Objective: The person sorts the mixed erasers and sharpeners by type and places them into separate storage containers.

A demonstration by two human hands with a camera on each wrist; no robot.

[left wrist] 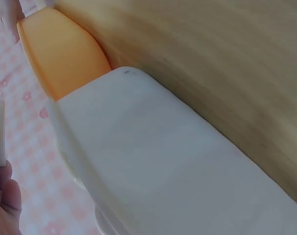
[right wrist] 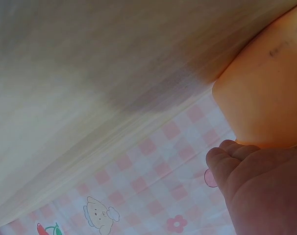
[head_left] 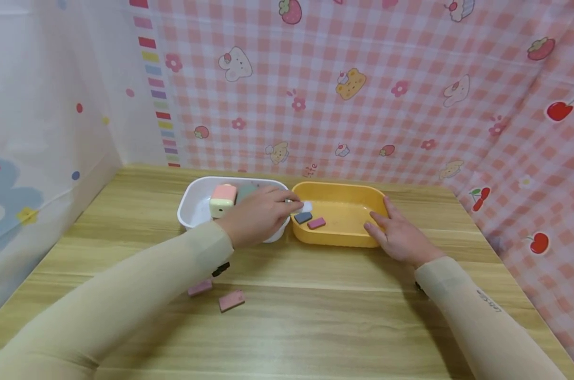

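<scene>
A thin white block (left wrist: 0,142) is held above the seam between two trays, at the left end of the yellow tray (head_left: 339,240); it is pinched between the thumb and fingers of the left hand (head_left: 260,214). In the head view it is shown only as a pale patch beyond the fingertips, while in the left wrist view it is seen nearly edge-on, raised against the checked curtain (head_left: 315,63). The right hand (head_left: 405,237) is clamped on the yellow tray's right end; by the right wrist view, fingers are shown outside the wall, whereas thumb and forefinger are seen inside it from above.

The block is plain, flat, straight-sided and narrow in profile. Near it, a blue-grey block (head_left: 303,217) and a magenta block (head_left: 316,223) are contained in the yellow tray's left end. In the white tray (head_left: 192,203), just beside, a pink-and-cream cube (head_left: 222,200) and a grey-green piece (head_left: 246,191) are held, the latter partly covered by the left hand.

The yellow tray's floor is extended rightward from the blocks to the right hand. Nearer the front, two pink blocks (head_left: 232,301) are laid on the wooden tabletop (head_left: 325,327), which is bounded at the back by the curtain.
</scene>
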